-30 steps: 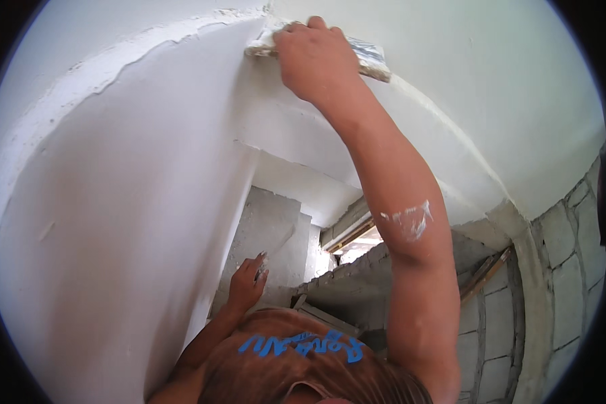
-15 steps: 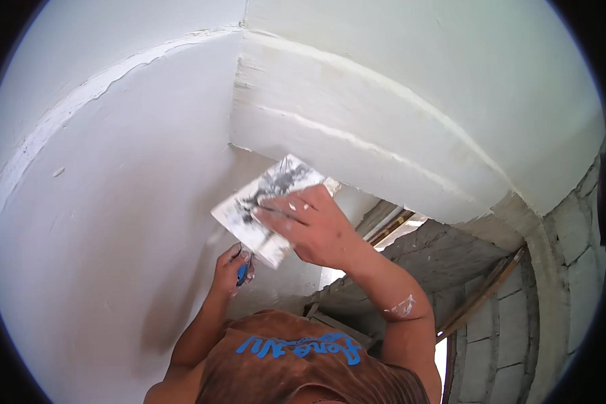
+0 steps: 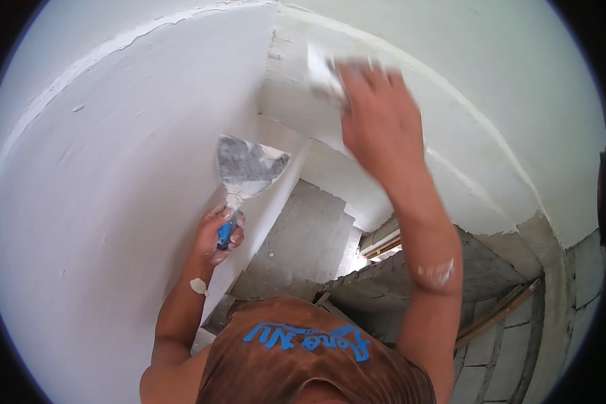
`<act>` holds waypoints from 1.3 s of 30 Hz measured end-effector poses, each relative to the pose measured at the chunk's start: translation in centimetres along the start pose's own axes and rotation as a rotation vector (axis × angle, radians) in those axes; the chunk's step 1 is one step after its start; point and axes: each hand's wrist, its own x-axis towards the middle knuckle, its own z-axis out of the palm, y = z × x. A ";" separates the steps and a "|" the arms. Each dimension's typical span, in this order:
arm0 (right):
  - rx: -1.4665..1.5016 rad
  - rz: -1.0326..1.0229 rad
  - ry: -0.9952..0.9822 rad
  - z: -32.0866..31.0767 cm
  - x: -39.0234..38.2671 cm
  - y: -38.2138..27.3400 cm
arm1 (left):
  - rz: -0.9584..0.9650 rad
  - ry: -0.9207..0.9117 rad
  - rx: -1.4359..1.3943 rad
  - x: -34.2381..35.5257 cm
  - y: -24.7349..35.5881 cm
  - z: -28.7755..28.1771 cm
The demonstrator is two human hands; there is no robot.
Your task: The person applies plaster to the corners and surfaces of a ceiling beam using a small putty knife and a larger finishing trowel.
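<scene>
My left hand [image 3: 215, 237] is closed round the blue handle of a putty knife [image 3: 248, 163]. Its wide metal blade points up and bears grey and white smears of putty. Higher up, my right hand [image 3: 382, 114] reaches to the pale wall band [image 3: 296, 101] beside the inner corner. Its fingers close on a flat rectangular plastering plate [image 3: 320, 71], blurred by motion and mostly covered by the hand. The plate appears to be against the wall surface; its exact contact is hard to make out. Dried putty marks both my arms.
A smooth white wall [image 3: 128, 175] fills the left. Rough white putty seams [image 3: 114, 47] curve along the top. Below lie a grey concrete floor [image 3: 296, 229] and a rough ledge [image 3: 377, 283]. Bare block wall [image 3: 498, 357] and a wooden strip [image 3: 498, 313] stand at lower right.
My right hand has moved up and away from the putty knife, taking the plate to the wall. The knife's blade, hidden before behind the plate, now shows. My view has shifted somewhat.
</scene>
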 end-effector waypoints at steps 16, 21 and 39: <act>-0.363 -0.081 -0.244 10.7 12.6 1.5 | -0.408 0.036 0.023 -1.2 -7.5 -5.1; -0.345 -0.085 -0.302 11.3 11.8 2.2 | -0.481 0.044 0.103 -0.6 -6.6 -4.1; 1.612 1.703 0.417 3.2 -29.7 -2.8 | 0.015 -0.143 0.097 6.8 -4.4 2.6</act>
